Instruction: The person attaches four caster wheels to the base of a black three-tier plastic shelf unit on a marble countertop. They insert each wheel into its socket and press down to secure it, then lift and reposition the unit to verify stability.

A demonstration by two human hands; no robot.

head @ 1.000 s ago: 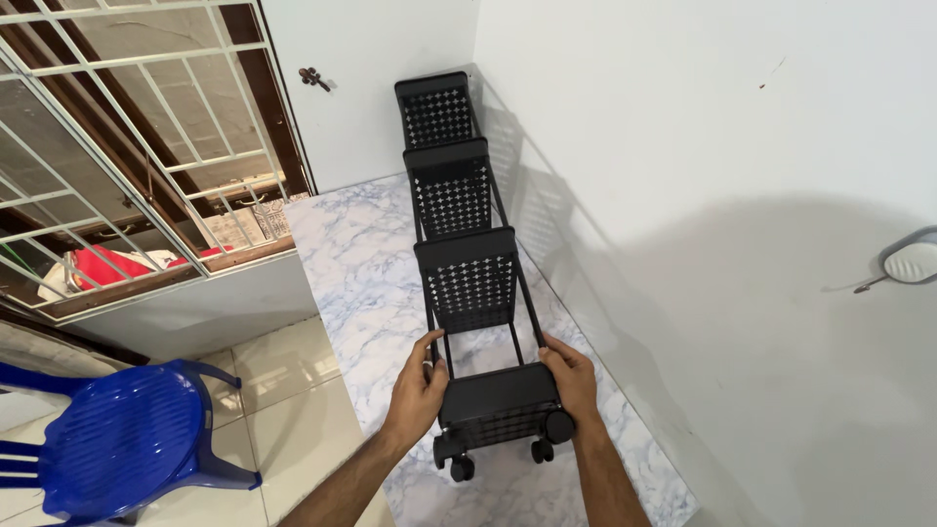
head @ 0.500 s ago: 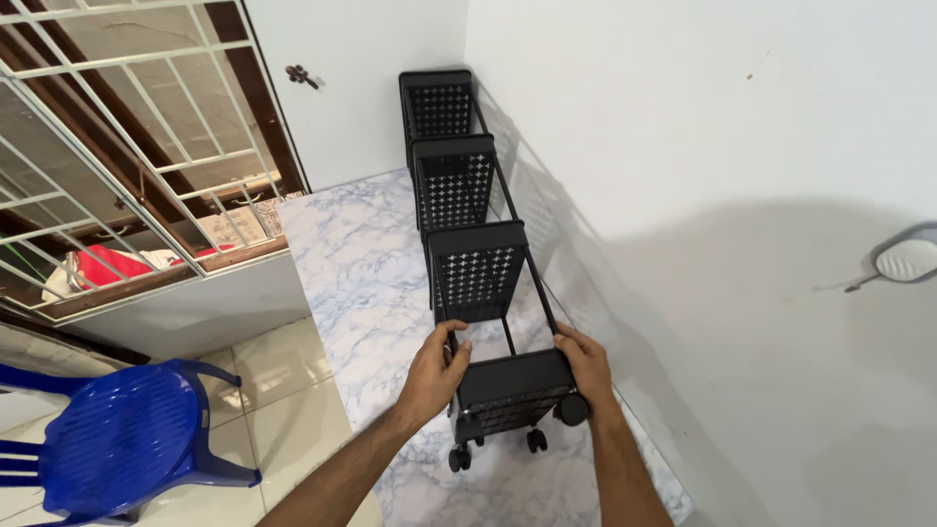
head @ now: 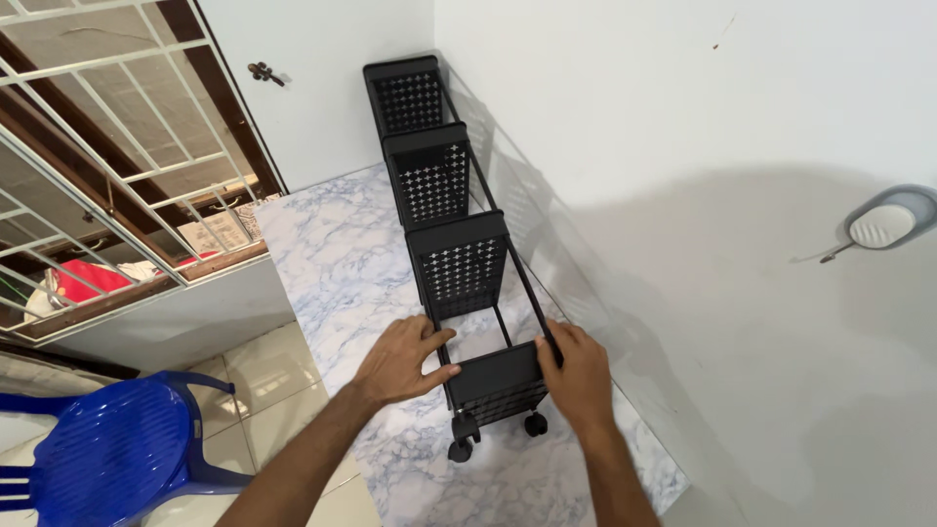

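Since the earlier frame your left hand [head: 402, 357] has slid off the side of the cart [head: 457, 263] and now lies flatter, fingers stretched out almost straight across the left post and the edge of the bottom basket [head: 496, 381], pressing rather than gripping. Your right hand [head: 576, 376] stays curled around the right post at that same basket, fingers wrapped shut on the frame. The view has also swung a little, so the cart sits further left in the picture.

You have the black tiered cart lying on its side along the marble counter [head: 332, 263], its top end pushed into the corner against the white wall [head: 683, 146] and its wheels [head: 463, 449] pointing toward you. Holding it at the wheel end lets you steady the long frame with both hands while it rests on the counter.

Your right palm hides the post it holds. Beside the counter a blue chair [head: 107, 459] is cut off by the frame edge, and the barred window [head: 98, 166] shows only blurred things behind it.
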